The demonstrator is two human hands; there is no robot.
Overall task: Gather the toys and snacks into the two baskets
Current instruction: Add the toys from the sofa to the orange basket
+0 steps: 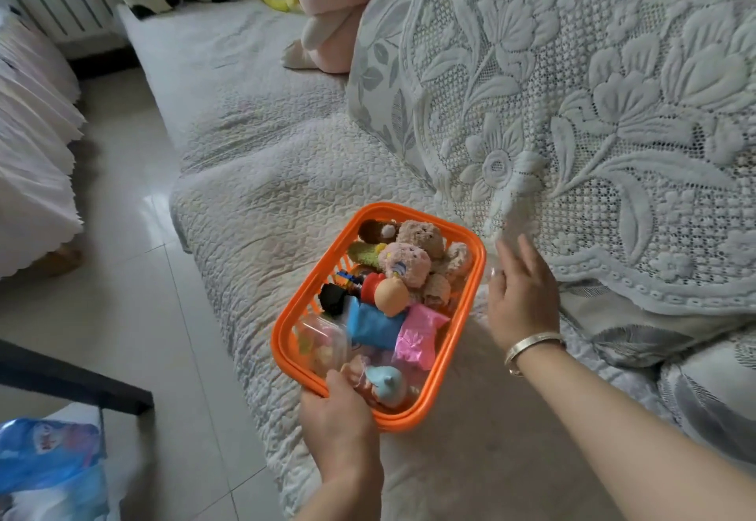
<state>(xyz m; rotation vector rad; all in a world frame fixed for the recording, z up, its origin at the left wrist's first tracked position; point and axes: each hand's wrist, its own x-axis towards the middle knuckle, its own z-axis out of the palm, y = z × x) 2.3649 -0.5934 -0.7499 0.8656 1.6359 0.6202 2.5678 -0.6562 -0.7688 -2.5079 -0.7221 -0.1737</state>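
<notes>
An orange basket [458,340] is sitting on the quilted sofa seat [262,209], close to the seat's near edge and just left of the lace-covered back cushion [572,111]. The left hand [339,426] is gripping the basket's near rim, its grip clamped on the plastic with the thumb hooking over the rim into the basket. The right hand [521,295] is hovering just right of the basket's far right corner, its grip apart with the fingers straight and spread; it is blurred, and whether it is touching the rim cannot be told. A silver bangle [532,346] is circling that wrist.

Inside the basket, a brown teddy bear [421,236] and a pink plush toy [405,262] are lying at the far end. A blue packet [374,326] and a pink packet [421,336] are lying in the middle, a clear plastic tub [323,342] is sitting at the near left, and a pale blue toy [386,383] is resting by the left thumb.

A blue plastic bag [49,463] is lying at the near left, beside the tiled floor [122,275].
</notes>
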